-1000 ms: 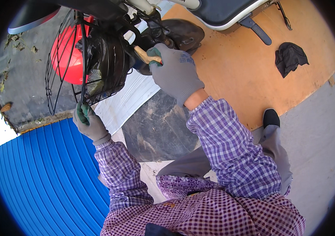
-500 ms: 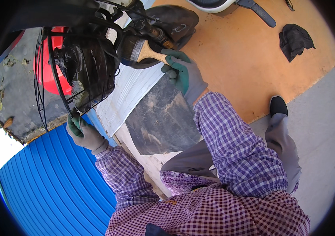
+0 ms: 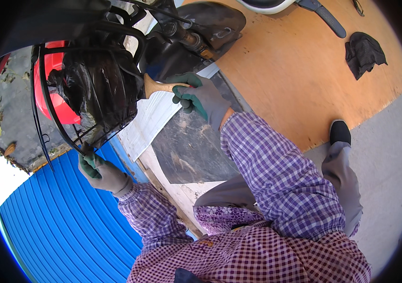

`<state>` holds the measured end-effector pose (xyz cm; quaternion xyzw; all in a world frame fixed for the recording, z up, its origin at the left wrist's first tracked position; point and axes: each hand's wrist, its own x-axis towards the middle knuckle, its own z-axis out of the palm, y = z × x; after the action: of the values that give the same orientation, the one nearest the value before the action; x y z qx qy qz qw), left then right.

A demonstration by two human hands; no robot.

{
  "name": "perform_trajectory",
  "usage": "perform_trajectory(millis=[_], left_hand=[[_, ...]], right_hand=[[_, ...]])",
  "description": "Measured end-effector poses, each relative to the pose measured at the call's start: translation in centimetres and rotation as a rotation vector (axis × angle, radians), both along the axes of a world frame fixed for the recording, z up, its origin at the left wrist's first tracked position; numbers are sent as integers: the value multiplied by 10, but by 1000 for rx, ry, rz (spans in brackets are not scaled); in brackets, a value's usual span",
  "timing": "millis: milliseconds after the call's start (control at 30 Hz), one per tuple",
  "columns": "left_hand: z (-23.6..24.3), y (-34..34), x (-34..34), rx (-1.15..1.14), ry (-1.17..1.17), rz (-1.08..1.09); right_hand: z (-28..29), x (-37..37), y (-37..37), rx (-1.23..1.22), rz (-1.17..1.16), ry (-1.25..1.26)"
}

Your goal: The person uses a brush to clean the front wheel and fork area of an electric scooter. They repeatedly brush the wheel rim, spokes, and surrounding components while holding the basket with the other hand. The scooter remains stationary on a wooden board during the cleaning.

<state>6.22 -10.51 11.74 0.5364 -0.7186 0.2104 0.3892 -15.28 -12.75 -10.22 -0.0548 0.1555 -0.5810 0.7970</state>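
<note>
My right hand (image 3: 200,96), in a grey and green glove, grips the wooden handle of a flat paintbrush (image 3: 157,88). The brush points left toward the side of a black wire basket (image 3: 46,92); its bristles hardly show against the dark bag, so I cannot tell whether they touch. Inside the basket is a black plastic bag (image 3: 99,85), with a red rounded thing (image 3: 57,104) showing at its left. My left hand (image 3: 101,172), gloved alike, is closed on the lower front corner of the basket's frame.
Beyond the basket are a dark wheel cover (image 3: 217,28) and a metal fork tube (image 3: 191,40). An orange-brown board (image 3: 295,75) lies at right, bearing a crumpled black cloth (image 3: 365,54) and a dark strap (image 3: 323,19). Blue corrugated sheeting (image 3: 64,212) is at lower left.
My right hand has moved left and slightly down, taking the brush from beside the dark wheel cover to the basket's right side. My left hand still holds the basket frame, a little lower.
</note>
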Motion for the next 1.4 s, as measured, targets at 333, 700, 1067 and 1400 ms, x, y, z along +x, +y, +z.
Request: perform_trajectory(millis=[333, 700, 1067, 1400], left_hand=[[0, -1, 3, -12, -4, -68], [2, -1, 0, -49, -19, -76], [5, 2, -1, -87, -47, -68], [5, 3, 2, -49, -69, -60]], right_hand=[[7, 2, -11, 101, -336, -264], [40, 7, -35, 89, -473, -249], [55, 7, -34, -33, -493, 452], [55, 35, -39, -34, -828, 834]])
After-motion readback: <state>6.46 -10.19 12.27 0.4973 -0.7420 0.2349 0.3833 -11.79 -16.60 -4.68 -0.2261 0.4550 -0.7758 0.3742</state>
